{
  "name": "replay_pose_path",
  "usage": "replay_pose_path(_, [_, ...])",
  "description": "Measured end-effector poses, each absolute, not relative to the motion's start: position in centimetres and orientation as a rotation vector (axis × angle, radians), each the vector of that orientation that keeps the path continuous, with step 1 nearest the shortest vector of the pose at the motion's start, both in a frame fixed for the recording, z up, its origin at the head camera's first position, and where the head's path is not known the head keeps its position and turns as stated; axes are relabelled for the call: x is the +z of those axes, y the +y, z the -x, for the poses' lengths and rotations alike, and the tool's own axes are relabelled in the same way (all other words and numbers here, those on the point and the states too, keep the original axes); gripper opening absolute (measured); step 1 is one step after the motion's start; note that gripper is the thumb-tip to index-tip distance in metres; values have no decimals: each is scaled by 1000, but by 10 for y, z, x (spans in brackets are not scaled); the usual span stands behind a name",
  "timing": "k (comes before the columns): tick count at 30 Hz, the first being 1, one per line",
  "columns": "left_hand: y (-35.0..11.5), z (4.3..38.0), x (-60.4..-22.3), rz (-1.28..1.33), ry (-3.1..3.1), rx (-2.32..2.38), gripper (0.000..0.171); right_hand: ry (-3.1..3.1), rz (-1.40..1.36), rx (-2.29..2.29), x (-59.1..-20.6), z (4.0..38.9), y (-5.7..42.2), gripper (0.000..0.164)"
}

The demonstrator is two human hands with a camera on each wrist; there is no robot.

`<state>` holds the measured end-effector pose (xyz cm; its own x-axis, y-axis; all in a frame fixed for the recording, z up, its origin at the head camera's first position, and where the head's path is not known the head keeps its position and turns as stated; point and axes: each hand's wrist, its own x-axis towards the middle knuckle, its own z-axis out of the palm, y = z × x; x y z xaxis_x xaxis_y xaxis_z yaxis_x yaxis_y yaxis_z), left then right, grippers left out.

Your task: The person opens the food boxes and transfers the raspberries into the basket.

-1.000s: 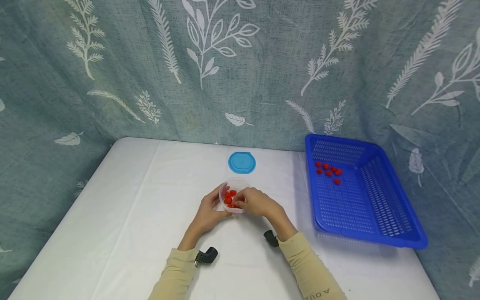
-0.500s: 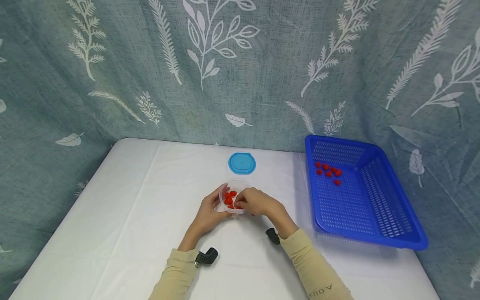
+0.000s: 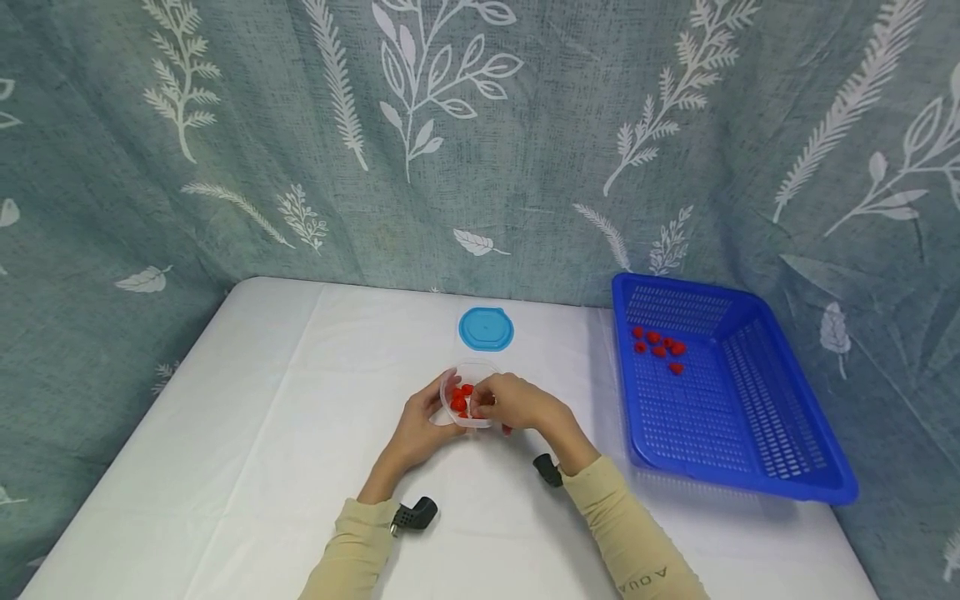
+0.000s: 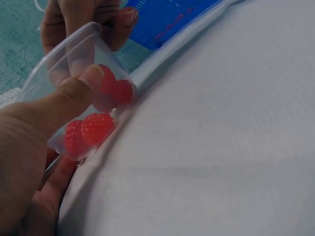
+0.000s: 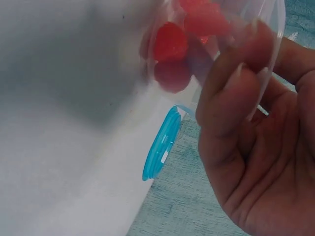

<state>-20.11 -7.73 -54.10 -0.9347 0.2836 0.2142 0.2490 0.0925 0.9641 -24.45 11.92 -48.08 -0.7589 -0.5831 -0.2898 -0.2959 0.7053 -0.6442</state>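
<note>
My left hand [image 3: 422,427] grips a small clear plastic tub [image 3: 480,364] and tilts it, the thumb pressed on its near wall in the left wrist view. Several red raspberries [image 4: 97,129] lie inside. From the right, my right hand [image 3: 521,404] reaches over the rim with some fingers down in the tub beside the raspberries [image 5: 171,42]. Other fingers of that hand stay curled outside the wall. Whether the fingertips inside pinch a raspberry is hidden by the hand and the cloudy plastic.
A blue lid [image 3: 486,329] lies flat behind the tub on the white-covered table [image 3: 300,467]. At the right stands a blue mesh basket [image 3: 690,425] with several raspberries [image 3: 669,344] toward its back left. A patterned curtain [image 3: 450,208] hangs behind the table.
My right hand stays at the tub, its wrist shifted slightly right and its fingers moving a little inside. The left hand keeps its grip, and the raspberries in the basket lie as before.
</note>
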Motion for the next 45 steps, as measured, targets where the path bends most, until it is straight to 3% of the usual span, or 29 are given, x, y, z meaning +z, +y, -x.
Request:
replay_pose_path(7, [-76,201,-542,-561,2322,2002,87,2348,663,-899,-484,247,125,5])
replay_pose_path(20, [-75,201,-539,-562,2318,2013,84,2427,738,-963,-490,242,130,16])
replay_pose_path(29, [-75,202,-540,-546,2342,1995,83,2524,816,-1041,-497,237,133,9])
replay_pose_path(38, [-77,219,-576,-548,2355,1990,88,2545,680,-1243,-502,233,135,10])
replay_pose_path(45, [-77,219,-577,-530,2337,2019,89,2598,498,-1362,-503,225,133,15])
